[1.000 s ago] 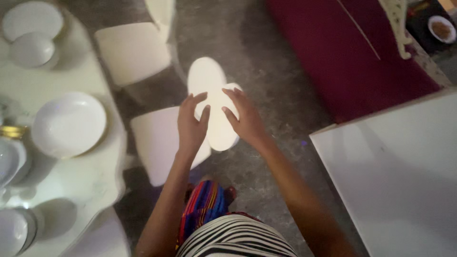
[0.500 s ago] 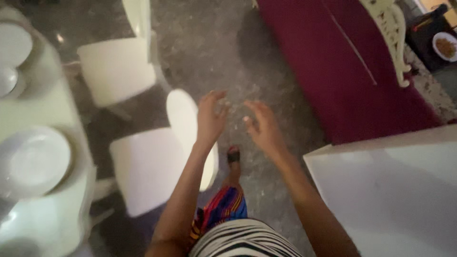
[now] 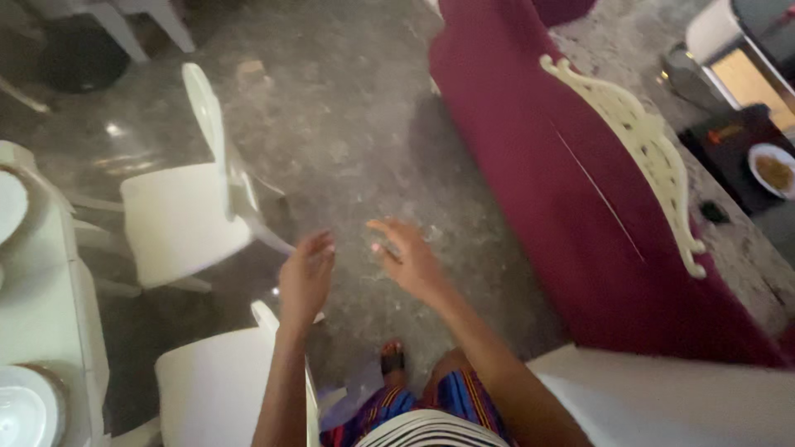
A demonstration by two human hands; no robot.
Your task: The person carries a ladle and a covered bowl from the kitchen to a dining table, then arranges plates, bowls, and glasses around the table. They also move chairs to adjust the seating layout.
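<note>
Your left hand (image 3: 306, 277) is up in front of you with the fingers spread loose, and it holds nothing. Your right hand (image 3: 411, 258) is just beside it, fingers open and a bit curled, and it holds nothing too. A small gap sits between the two hands.

The thing nearest your left hand is the white chair (image 3: 217, 387) right below it. The top of its back sits just under your left wrist. A second white chair (image 3: 184, 217) stands farther out to the left, with its tall thin back on the side next to the open floor.

The grey stone floor (image 3: 348, 141) is wide and bare ahead of your hands. That is where the open room is.

On the right, the dark red sofa (image 3: 530, 165) runs along the floor, and its edge is near your right hand. It has a cream carved trim (image 3: 638, 141) on top.

The white table (image 3: 45, 281) edge is at the far left, with a white plate (image 3: 21, 414) on it. A white counter (image 3: 671, 397) corner pokes in at the bottom right, near your right arm. Your foot in a sandal (image 3: 392, 359) is on the floor below your hands.
</note>
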